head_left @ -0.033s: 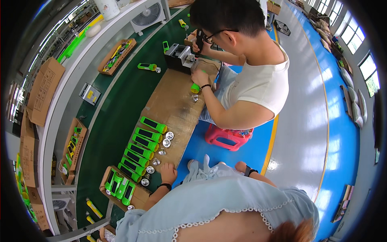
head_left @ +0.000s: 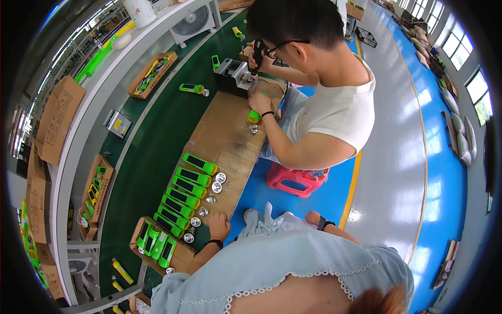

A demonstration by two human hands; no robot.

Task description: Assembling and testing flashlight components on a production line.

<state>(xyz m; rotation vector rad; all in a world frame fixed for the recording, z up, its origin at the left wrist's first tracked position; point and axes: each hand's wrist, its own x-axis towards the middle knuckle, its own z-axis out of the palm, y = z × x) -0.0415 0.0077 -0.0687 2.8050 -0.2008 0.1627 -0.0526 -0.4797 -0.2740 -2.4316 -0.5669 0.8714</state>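
My left hand (head_left: 219,227) rests on the near edge of a cardboard-covered bench (head_left: 225,136), fingers loosely laid down and nothing visible in them. Beside it lie round silver reflectors (head_left: 203,211). A row of green flashlights (head_left: 178,203) with dark panels stretches to their left. An open carton (head_left: 180,255) next to my left forearm holds more green flashlights. My right hand (head_left: 312,218) is by my lap, below a dark wristband; its fingers are too small to make out. Farther up the bench, a co-worker holds a black handheld tool (head_left: 258,54) and a green flashlight (head_left: 254,116).
A black and silver bench device (head_left: 230,76) stands before the co-worker, who sits on a pink stool (head_left: 298,180). Cartons of flashlight parts (head_left: 151,75) and a metal box (head_left: 117,122) lie at left, near a shelf. One flashlight (head_left: 191,88) lies on the green surface.
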